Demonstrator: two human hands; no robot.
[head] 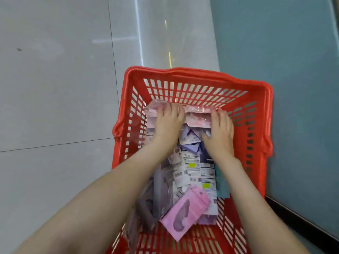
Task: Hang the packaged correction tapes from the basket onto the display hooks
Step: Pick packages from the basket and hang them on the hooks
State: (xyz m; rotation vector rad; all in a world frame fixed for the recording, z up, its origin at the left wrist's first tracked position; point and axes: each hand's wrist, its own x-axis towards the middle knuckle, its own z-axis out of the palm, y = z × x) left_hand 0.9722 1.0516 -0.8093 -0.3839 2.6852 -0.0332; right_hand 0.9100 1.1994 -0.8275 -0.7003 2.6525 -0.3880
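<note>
Risks shedding packs back into the red slotted plastic basket (183, 72) if lifting the bunch loosely, or tearing a hang tab against the purple and white packs (189, 143) heaped beneath. Has the pink-topped packaged correction tapes (198, 120) at the basket's far end, bracketed between left hand (167, 122) and right hand (221, 130), touching both. Lays each grip over the pack tops, fingers bent forward; cannot tell whether pinching or merely pressing.

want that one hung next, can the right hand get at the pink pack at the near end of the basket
Probably yes. The pink pack lies uncovered on top of the pile, and the right hand, resting on packs at the far end, only needs to draw back; neither forearm crosses it.
</note>
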